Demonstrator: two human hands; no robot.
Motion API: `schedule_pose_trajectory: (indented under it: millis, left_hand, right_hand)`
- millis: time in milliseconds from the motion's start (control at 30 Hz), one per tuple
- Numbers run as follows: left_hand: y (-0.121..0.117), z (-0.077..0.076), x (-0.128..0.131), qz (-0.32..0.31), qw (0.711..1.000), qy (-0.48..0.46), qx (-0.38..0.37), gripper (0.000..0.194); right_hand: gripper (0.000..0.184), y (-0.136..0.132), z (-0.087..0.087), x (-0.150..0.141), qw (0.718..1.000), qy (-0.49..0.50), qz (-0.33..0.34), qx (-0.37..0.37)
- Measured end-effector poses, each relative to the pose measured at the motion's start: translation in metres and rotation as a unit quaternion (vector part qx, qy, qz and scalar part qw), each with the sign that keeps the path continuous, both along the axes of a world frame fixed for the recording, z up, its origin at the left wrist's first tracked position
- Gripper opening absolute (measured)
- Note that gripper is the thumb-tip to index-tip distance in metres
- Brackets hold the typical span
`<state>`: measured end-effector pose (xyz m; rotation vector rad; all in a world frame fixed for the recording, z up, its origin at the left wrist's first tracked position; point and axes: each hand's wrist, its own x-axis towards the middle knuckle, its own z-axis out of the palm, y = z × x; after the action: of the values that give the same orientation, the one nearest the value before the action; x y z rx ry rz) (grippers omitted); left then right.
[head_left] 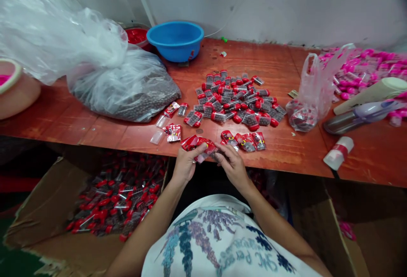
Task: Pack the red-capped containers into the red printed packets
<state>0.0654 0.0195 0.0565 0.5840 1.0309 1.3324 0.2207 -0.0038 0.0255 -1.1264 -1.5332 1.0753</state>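
At the table's front edge my left hand is closed on several red printed packets. My right hand pinches at the right end of this bunch; exactly what lies between its fingertips is hidden. Several more red packets lie just beyond my right hand. To the left of my left hand are another red packet and small clear empty-looking sleeves. Farther back, a pile of small clear containers with red caps and dark beads inside spreads over the table.
A clear bag of dark beads and a blue basin stand back left. At right are a knotted plastic bag, a bottle, a white roll and pink items. Below left, a carton holds red-capped containers.
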Motion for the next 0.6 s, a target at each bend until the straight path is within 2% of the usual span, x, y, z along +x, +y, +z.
schedule_pose_trajectory:
  millis: [100, 200, 300, 433, 600]
  left_hand:
    - [0.002, -0.002, -0.002, 0.074, 0.997, -0.014, 0.009, 0.017]
    - [0.000, -0.004, 0.000, 0.107, 0.994, -0.034, 0.005, 0.017]
    - [-0.006, -0.005, 0.005, 0.086, 0.995, -0.040, -0.002, 0.021]
    - [-0.012, -0.004, 0.012, 0.038, 0.999, 0.012, -0.012, 0.019]
    - [-0.012, -0.001, 0.016, 0.020, 0.999, 0.033, -0.011, 0.015]
  right_hand:
    - [0.034, -0.002, 0.000, -0.001, 1.000, -0.003, -0.003, -0.006]
    - [0.033, -0.004, -0.001, -0.005, 1.000, 0.013, -0.007, -0.025]
    - [0.032, -0.005, -0.002, -0.007, 0.997, 0.039, -0.027, -0.053]
    - [0.031, -0.005, -0.004, -0.008, 0.990, 0.086, -0.053, -0.094]
    - [0.022, -0.007, -0.001, -0.009, 0.994, 0.046, -0.088, -0.053]
